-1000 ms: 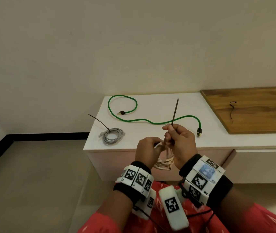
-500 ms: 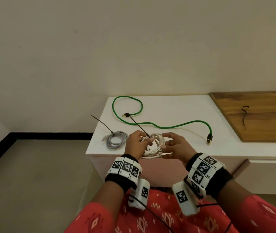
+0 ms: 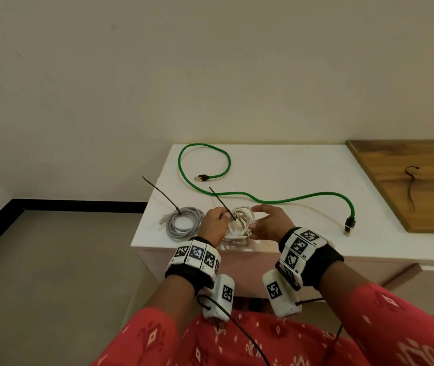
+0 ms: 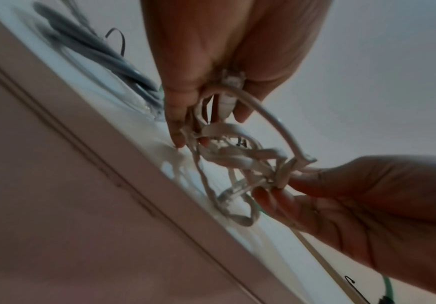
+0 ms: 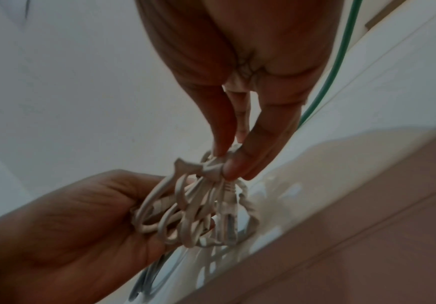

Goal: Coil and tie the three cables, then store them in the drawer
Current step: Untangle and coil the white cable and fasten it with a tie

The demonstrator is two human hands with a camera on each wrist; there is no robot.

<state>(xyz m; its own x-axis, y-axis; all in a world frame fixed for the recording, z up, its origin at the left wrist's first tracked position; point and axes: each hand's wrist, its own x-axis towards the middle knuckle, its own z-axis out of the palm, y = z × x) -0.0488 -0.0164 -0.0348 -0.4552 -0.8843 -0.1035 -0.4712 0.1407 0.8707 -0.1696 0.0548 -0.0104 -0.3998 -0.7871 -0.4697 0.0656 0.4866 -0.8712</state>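
A white cable (image 3: 239, 224), coiled with a black zip tie (image 3: 221, 200) around it, sits between my hands at the front edge of the white cabinet top (image 3: 276, 175). My left hand (image 3: 223, 217) grips the coil's left side, fingers curled through the loops (image 4: 204, 123). From the right, my right hand (image 3: 260, 216) pinches the coil between thumb and fingers (image 5: 227, 166). The tie's tail points up and to the left. A grey cable (image 3: 181, 223), coiled and tied, lies to the left. The green cable (image 3: 276, 200) lies loose and uncoiled behind.
A wooden board (image 3: 427, 202) lies at the right end of the top, with a loose black zip tie (image 3: 411, 186) on it. Below the top are the cabinet's pale fronts (image 4: 81, 185). Bare floor (image 3: 52, 273) lies to the left.
My right hand has let go of the upright tie tail and taken the coil's right side. Both hands carried the white coil forward to the cabinet's front edge. The tail now leans left.
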